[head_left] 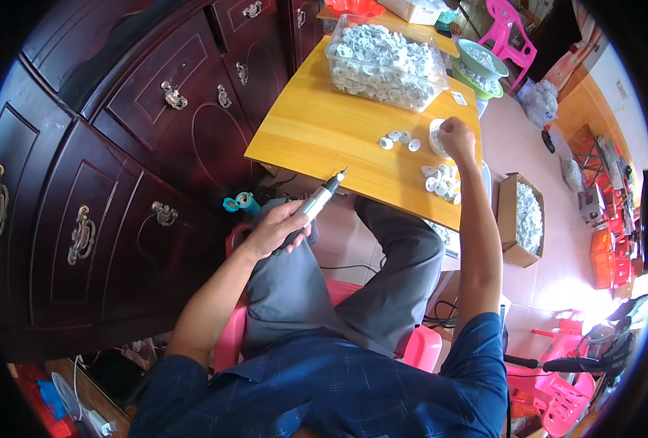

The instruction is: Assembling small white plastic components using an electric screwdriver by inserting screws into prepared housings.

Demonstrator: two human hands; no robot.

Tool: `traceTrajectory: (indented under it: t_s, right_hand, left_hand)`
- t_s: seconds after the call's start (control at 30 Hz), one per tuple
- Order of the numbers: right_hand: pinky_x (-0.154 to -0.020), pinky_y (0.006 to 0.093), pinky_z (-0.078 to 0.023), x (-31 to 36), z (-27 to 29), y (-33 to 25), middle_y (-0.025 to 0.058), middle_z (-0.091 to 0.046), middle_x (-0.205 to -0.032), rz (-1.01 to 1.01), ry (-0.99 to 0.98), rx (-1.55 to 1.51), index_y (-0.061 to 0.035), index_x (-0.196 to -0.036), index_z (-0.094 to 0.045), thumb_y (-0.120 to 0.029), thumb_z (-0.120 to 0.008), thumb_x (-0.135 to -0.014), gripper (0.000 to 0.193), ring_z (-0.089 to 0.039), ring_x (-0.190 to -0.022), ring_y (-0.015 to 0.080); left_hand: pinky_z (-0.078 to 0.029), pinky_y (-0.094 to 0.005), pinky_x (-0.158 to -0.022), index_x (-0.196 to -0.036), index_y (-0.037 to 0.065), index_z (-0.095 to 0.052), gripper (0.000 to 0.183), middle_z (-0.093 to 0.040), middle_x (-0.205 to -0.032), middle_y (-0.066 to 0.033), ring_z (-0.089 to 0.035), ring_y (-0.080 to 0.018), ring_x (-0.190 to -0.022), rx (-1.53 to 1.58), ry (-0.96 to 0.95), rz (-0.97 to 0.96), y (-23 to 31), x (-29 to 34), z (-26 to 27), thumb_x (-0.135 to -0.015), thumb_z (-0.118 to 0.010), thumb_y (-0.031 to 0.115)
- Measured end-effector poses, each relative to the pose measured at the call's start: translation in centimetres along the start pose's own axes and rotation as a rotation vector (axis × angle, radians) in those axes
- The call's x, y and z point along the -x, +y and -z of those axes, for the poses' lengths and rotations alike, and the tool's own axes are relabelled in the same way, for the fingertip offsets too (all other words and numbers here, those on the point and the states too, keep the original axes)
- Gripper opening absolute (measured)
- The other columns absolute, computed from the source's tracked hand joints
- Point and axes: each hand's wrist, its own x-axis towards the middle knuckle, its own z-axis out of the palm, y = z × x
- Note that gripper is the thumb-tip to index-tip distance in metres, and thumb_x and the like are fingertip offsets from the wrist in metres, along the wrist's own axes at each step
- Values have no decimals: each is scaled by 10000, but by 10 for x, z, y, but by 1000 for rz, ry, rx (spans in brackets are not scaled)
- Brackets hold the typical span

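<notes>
The fingertips of the right hand are hidden where they curl over a white dish, so I cannot tell whether they pinch anything; the dish's contents are hard to make out, and the room's edges are cut off by the lens. The yellow wooden tabletop carries a clear tub of white pieces at one o'clock from the left hand; dark cabinets stand at ten o'clock, a filled carton on the floor at four. The left hand is wrapped around a silver-and-black pen-shaped tool, its thin tip toward one o'clock. Loose white pieces lie near the right hand, at about six-thirty, with a smaller group at nine.
</notes>
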Motion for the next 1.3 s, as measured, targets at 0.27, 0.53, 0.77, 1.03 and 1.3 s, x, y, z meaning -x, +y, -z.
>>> traceTrajectory:
  t_s: [0.27,0.53,0.77,1.03,1.3]
  right_hand:
    - [-650,238,-507,83,-31,-79,25,-684,-814,-53,-230,-871,-33,-952,-693,-116,-679,-875,114,-641,-730,98]
    - [-701,215,-502,131,-101,-100,-7,-634,-827,-222,-531,-1342,-71,-926,-639,-85,-666,-906,37,-618,-770,94]
    - [-705,233,-527,131,-108,-103,-1,-649,-853,-265,-571,-1431,-68,-948,-653,-59,-685,-879,77,-634,-770,111]
    - [-706,239,-538,129,-106,-101,18,-662,-868,-270,-625,-1433,-65,-963,-658,-48,-699,-873,101,-649,-788,127]
    - [-723,253,-545,123,-106,-92,33,-671,-895,-223,-758,-1486,-59,-990,-654,-30,-687,-883,116,-653,-804,141]
  left_hand:
    - [-426,-186,-464,-1187,39,-524,360,-572,-857,-18,-530,-44,-619,35,-4,-45,2,5,-1,-994,-548,341]
    - [-431,-186,-478,-1247,50,-509,424,-568,-861,-14,-529,-42,-630,-16,-46,-94,0,6,5,-990,-540,385]
    - [-433,-193,-487,-1196,50,-520,384,-572,-858,-19,-541,-52,-628,-21,-26,-69,-3,7,5,-997,-531,379]
    - [-446,-191,-489,-1268,47,-506,408,-578,-857,-8,-538,-43,-632,-28,-33,-42,-5,5,5,-1005,-518,358]
    - [-437,-185,-488,-1253,48,-513,408,-572,-843,-7,-530,-41,-634,-38,-56,-66,-4,7,6,-1006,-516,373]
